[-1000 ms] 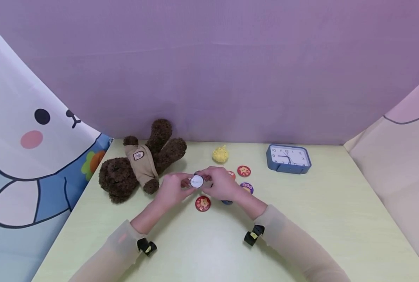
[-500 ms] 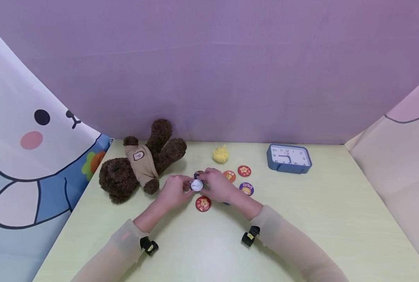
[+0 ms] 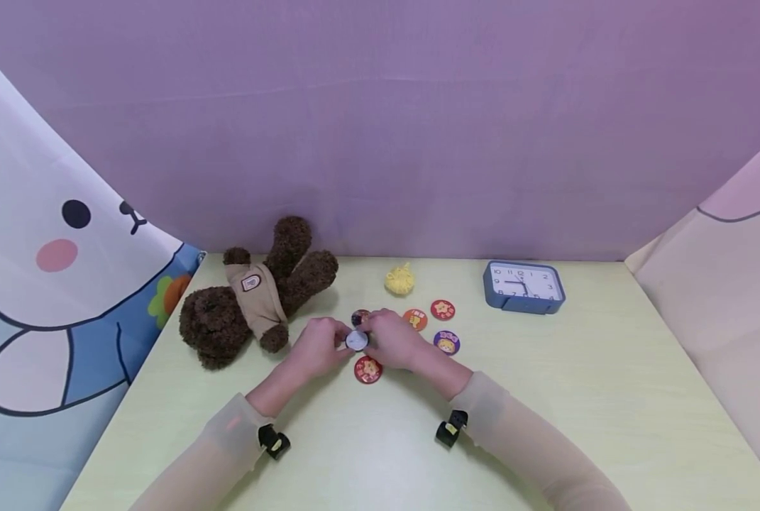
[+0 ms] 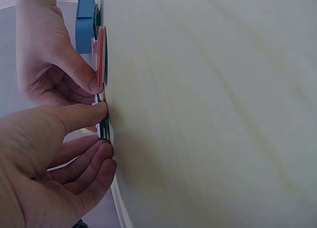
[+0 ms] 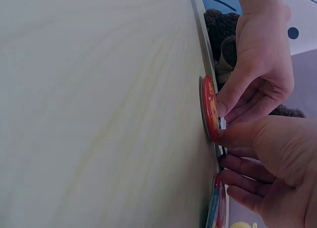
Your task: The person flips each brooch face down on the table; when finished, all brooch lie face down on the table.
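White round disc [image 3: 357,341], thin, dark-rimmed, pinched between left fingers [image 4: 99,164] and right fingers [image 5: 250,168].

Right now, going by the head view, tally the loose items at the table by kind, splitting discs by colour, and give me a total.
Brown teddy bear: 1
Blue clock: 1
Small yellow item: 1
Red discs: 2
Orange disc: 1
Purple disc: 1
Dark disc, partly covered: 1
Pale disc, held: 1
Total: 9, hidden items uncounted
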`<action>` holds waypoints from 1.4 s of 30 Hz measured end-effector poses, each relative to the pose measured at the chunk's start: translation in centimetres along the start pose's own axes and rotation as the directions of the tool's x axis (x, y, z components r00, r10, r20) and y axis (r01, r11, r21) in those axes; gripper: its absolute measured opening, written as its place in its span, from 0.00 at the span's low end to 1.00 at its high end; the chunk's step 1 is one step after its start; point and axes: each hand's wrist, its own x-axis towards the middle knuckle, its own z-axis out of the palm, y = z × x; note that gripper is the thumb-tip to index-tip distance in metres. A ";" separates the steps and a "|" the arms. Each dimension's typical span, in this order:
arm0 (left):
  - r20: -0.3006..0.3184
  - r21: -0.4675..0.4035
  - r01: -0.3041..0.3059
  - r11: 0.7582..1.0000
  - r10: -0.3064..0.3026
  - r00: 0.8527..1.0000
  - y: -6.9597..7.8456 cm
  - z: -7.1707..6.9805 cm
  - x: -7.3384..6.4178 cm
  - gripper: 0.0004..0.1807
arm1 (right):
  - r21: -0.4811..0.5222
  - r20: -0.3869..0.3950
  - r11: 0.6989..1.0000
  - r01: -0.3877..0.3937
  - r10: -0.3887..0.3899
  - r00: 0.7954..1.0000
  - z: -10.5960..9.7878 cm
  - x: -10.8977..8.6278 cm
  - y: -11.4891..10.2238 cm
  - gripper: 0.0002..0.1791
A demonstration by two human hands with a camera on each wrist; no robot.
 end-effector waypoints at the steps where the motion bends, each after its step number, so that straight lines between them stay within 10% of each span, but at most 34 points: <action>1: 0.006 0.002 0.007 1.000 -0.007 1.000 0.0 0.0 0.1 0.09 | -0.003 -0.002 1.000 -0.006 0.006 1.000 0.0 -0.1 0.0 0.18; 15: 0.061 -0.005 -0.080 0.997 0.080 0.995 2.6 -2.2 -2.3 0.14 | 0.104 -0.108 0.994 0.022 -0.010 0.994 -1.8 -4.5 0.0 0.12; 34: 0.138 0.104 -0.118 0.988 0.103 0.985 3.5 0.1 -3.5 0.10 | 0.031 -0.042 0.998 -0.052 0.054 0.998 1.1 -6.7 -1.9 0.15; 42: 0.128 0.069 -0.153 0.986 0.143 0.981 3.5 0.1 -3.6 0.10 | 0.168 -0.068 0.983 -0.077 0.089 0.994 1.0 -6.7 -1.5 0.11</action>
